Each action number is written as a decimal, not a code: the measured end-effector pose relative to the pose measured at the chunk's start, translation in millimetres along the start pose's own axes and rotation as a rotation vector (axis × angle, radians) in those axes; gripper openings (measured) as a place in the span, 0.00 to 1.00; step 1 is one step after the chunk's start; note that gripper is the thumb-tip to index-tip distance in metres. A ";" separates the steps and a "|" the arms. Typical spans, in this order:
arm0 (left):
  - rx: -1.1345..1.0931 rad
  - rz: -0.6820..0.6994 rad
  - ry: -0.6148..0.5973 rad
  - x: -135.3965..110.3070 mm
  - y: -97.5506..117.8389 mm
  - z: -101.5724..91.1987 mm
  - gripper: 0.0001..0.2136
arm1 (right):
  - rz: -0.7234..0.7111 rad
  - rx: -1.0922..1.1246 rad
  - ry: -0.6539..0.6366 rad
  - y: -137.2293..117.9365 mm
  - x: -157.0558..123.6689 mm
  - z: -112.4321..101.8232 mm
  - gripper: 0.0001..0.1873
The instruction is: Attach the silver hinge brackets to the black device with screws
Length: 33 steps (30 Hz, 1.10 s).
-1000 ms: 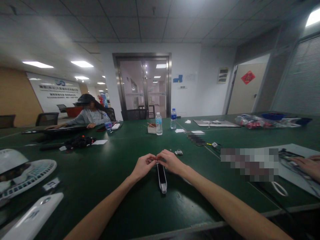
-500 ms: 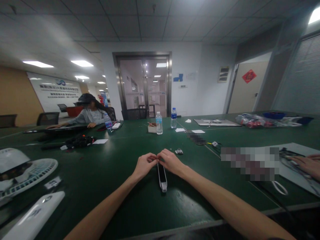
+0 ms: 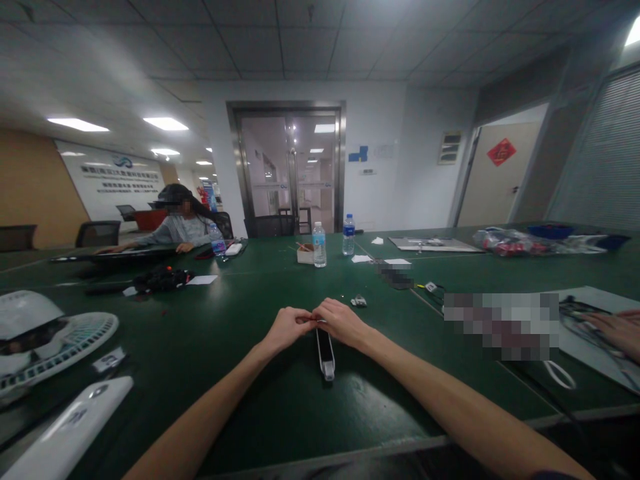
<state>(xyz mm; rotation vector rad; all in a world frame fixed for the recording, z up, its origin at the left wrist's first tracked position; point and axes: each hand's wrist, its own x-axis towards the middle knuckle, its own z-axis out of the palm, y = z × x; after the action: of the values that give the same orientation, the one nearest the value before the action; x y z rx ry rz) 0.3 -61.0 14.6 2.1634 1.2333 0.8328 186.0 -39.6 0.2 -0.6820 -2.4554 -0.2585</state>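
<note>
A slim, long device with a black face and white edges [image 3: 325,348], much like a scanning pen, points toward me in the middle of the table. Its near end is pale and looks translucent. My left hand [image 3: 291,327] and my right hand [image 3: 341,321] meet at its far end, thumbs and fingertips pinched together. Whatever is between the fingertips is hidden, and the device's far tip is covered by them. Just beyond my right hand lies a small grey-white piece [image 3: 359,302] with a tiny speck near it.
Water bottles [image 3: 319,247] and a small box [image 3: 305,253] stand farther back on the green table [image 3: 240,433]. At left are a white fan [image 3: 95,328] and a white panel [image 3: 75,427]. A co-worker's hand [image 3: 617,330] works over a board at right; another person [image 3: 183,223] sits at back left.
My fingertips have shifted slightly but still meet at the device's far end. The whole view has moved a little; the objects on the table look unmoved.
</note>
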 end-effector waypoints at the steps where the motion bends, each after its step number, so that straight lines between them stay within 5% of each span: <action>1: -0.010 0.001 -0.020 0.3 -1.7 -1.5 0.13 | -0.019 -0.005 -0.009 -1.2 0.7 -0.8 0.04; 11: -0.040 0.021 -0.089 -0.2 -6.0 -7.8 0.13 | -0.038 0.082 0.004 -6.7 2.3 -5.9 0.05; 18: 0.201 0.031 -0.066 3.0 -14.8 -12.1 0.11 | 0.099 -0.012 0.004 2.5 2.6 -11.7 0.05; 27: 0.235 0.026 -0.071 3.0 -19.6 -10.0 0.11 | 0.260 -0.146 -0.375 19.6 -5.8 -31.3 0.11; 33: 0.187 0.018 -0.042 2.2 -19.0 -7.5 0.11 | 0.270 -0.090 -0.467 21.2 -6.7 -29.4 0.12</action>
<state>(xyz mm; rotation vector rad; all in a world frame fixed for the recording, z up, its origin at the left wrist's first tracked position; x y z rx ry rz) -15.0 -49.5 7.2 2.3300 1.3188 0.6987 215.9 -33.9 21.0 -1.2170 -2.7516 -0.1114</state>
